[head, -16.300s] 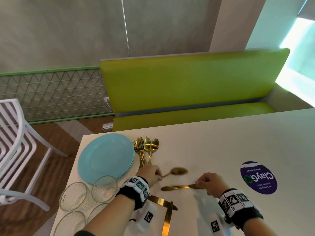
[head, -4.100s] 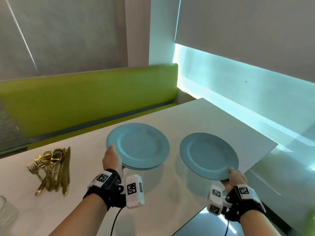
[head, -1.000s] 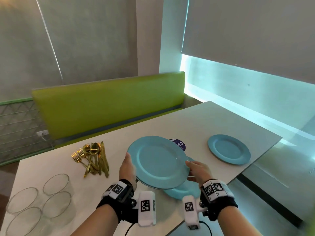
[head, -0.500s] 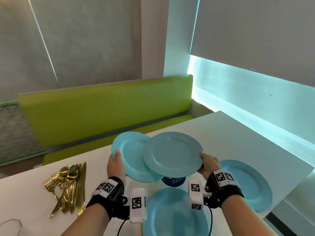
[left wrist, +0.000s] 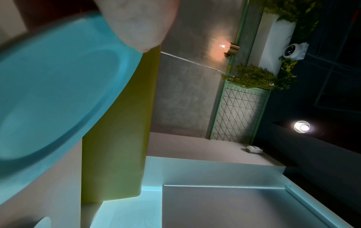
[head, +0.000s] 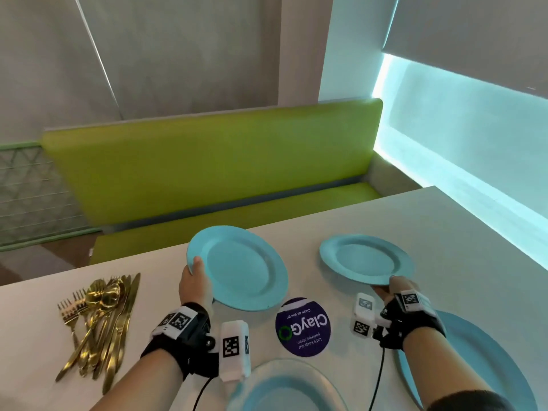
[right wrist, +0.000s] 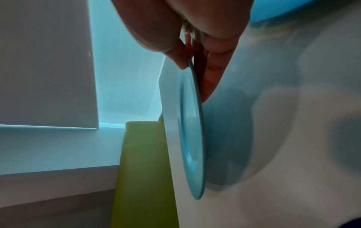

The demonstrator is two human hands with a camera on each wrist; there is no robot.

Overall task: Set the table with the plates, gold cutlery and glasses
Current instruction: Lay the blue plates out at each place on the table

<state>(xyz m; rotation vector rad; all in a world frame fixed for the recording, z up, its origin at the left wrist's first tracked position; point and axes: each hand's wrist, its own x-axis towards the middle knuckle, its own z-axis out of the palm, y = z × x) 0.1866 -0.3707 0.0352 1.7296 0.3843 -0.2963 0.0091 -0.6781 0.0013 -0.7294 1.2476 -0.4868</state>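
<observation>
Plates [head: 284, 393] cut off by frame

My head camera looks down and forward over the white table [head: 444, 232] toward the green bench [head: 207, 167]. My left wrist camera, rolled sideways, sits close under a blue plate [left wrist: 54, 92]. My right wrist camera, also rolled, hugs another plate's rim [right wrist: 195, 138]. All three catch the bench.

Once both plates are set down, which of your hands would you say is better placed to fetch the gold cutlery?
Left, I would judge. The left hand holds its plate on the side nearest the gold cutlery; the right hand, holding the other plate, would have to cross over.
</observation>
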